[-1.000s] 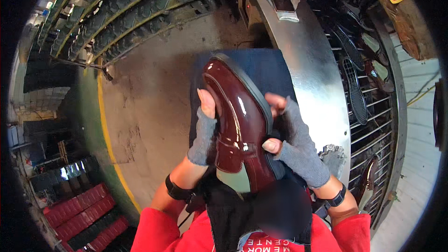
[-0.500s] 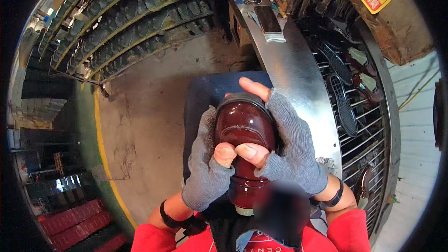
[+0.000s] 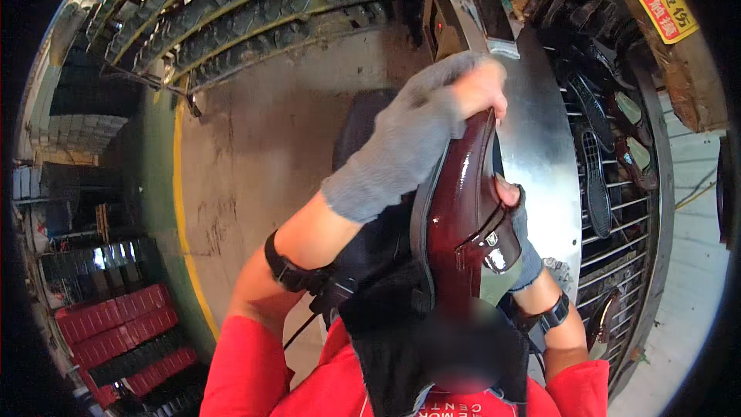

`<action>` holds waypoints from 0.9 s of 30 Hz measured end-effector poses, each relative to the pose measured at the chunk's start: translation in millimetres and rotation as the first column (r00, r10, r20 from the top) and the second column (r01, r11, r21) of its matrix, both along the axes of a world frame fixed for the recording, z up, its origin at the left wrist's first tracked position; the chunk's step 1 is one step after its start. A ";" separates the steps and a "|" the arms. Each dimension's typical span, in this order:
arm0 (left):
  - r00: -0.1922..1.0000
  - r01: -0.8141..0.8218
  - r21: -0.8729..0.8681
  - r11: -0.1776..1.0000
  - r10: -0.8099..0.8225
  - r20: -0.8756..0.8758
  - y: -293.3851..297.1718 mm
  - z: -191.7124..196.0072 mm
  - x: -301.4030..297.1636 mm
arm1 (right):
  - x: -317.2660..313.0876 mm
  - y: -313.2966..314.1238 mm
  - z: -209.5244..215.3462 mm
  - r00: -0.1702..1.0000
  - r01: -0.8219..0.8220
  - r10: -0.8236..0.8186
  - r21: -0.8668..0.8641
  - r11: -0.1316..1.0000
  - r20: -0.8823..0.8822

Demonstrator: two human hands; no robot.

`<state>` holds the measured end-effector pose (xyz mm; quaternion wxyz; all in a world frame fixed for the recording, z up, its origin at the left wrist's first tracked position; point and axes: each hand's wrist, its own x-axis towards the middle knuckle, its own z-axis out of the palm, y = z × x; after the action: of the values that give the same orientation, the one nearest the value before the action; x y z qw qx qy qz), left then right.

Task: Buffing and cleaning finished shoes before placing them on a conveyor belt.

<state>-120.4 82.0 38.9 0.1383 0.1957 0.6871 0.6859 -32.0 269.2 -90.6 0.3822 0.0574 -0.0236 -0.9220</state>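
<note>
A glossy dark burgundy leather shoe (image 3: 461,212) with a black sole lies tilted on its side in front of my body, toe pointing away. My left hand (image 3: 436,112), in a grey fingerless glove, is closed over the toe end, slightly blurred by motion. Low on the right side, my right hand (image 3: 525,243) grips the shoe, its thumb against the upper by the strap with a small metal ornament. Most of the right fingers are hidden behind the shoe. Pale green shows inside the opening (image 3: 496,284). A blurred patch covers the heel end.
A metal worktop (image 3: 544,154) curves along my right. Beyond it, a barred rack (image 3: 614,243) carries black soles (image 3: 594,185) and burgundy shoes (image 3: 635,158). Shelves of dark shoe forms (image 3: 285,11) stand far left. Red ridged pieces (image 3: 123,316) lie at lower left.
The shoe has turned from upper-up onto its side and shifted right. My left hand has moved from its side to the toe; my right hand has slid lower along it.
</note>
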 end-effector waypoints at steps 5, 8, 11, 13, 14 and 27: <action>0.968 -0.108 0.182 0.977 0.062 0.241 -6.1 -28.5 6.5 | 23.6 8.7 9.4 0.998 -0.054 0.057 0.211 0.976 -0.012; 0.956 -0.158 0.248 0.956 0.085 0.280 -13.6 -42.4 8.6 | 51.7 23.7 25.9 0.998 -0.058 0.063 0.459 0.886 0.004; 0.947 -0.274 0.284 0.919 0.207 0.244 -7.2 -51.4 14.9 | 60.1 29.8 33.3 0.876 0.226 0.258 0.820 0.526 -0.407; 0.920 -0.386 0.296 0.874 0.342 0.189 -0.5 -56.7 15.5 | 55.9 33.6 23.1 0.952 0.101 0.170 0.785 0.611 -0.255; 0.924 -0.377 0.295 0.878 0.331 0.193 -3.4 -59.0 16.2 | 52.6 35.2 21.1 0.992 -0.009 0.099 0.718 0.696 -0.083; 0.857 0.079 -0.276 0.958 0.076 0.510 -26.1 -88.2 39.1 | 69.4 24.7 -33.7 0.999 0.044 -0.040 0.811 0.583 -0.025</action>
<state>-81.4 55.9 -49.3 0.3443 -0.0167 0.7167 0.6062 37.4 293.8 -124.3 0.2924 0.2228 0.3987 -0.8402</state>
